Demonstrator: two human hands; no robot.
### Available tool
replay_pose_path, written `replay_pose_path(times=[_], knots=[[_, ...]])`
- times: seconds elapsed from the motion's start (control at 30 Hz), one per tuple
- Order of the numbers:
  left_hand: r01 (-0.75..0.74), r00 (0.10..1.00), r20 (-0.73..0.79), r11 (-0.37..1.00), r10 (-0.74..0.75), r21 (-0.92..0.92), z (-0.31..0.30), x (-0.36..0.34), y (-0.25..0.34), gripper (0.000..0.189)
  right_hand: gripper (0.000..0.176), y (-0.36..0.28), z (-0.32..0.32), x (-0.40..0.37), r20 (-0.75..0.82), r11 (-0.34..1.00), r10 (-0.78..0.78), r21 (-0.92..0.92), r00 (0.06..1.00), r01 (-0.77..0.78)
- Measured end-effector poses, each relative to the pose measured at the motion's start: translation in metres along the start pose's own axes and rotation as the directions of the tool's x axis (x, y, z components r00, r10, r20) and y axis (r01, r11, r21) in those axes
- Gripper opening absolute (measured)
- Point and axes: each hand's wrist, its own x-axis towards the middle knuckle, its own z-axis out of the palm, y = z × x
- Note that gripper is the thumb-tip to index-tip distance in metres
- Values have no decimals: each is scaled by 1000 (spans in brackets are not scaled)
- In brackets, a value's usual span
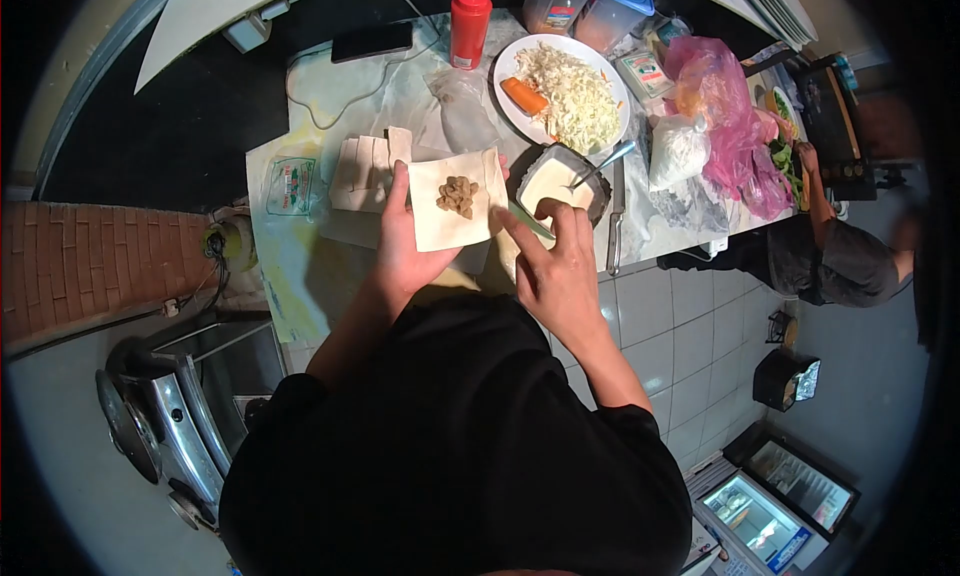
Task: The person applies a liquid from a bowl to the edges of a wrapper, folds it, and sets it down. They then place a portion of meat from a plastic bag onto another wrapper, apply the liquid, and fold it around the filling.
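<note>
The head view shows a square wrapper (432,224) lying across the open left hand (410,241), whose grip is spread under it with the thumb along one edge, and a small heap of brown filling (458,197) sits on the wrapper's middle. The right hand (562,271) is just beside the opposite edge, near the bowl of pale liquid (548,183), index finger extended; whether its fingertip touches the wrapper, I cannot tell.

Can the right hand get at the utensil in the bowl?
Likely yes: right hand is close beside the bowl, and the utensil's handle sticks out past the rim, uncovered.
</note>
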Motion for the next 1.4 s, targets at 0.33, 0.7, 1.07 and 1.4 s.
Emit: replay_pose_path(times=[0.33,0.7,1.07,1.4], knots=[[-39,998,-47,998,42,48,3,-4,9,80,61,-3,-2,1,-9,999,-37,20,999,37],[-60,997,59,997,57,51,3,-6,17,78,67,-4,-3,2,-5,995,-98,34,995,98],[-62,997,37,998,62,19,4,-8,14,74,66,-2,1,4,-48,993,-114,14,992,115],[-47,999,-1,996,48,74,9,-7,9,77,49,-4,0,19,-27,994,-105,3,994,105]])
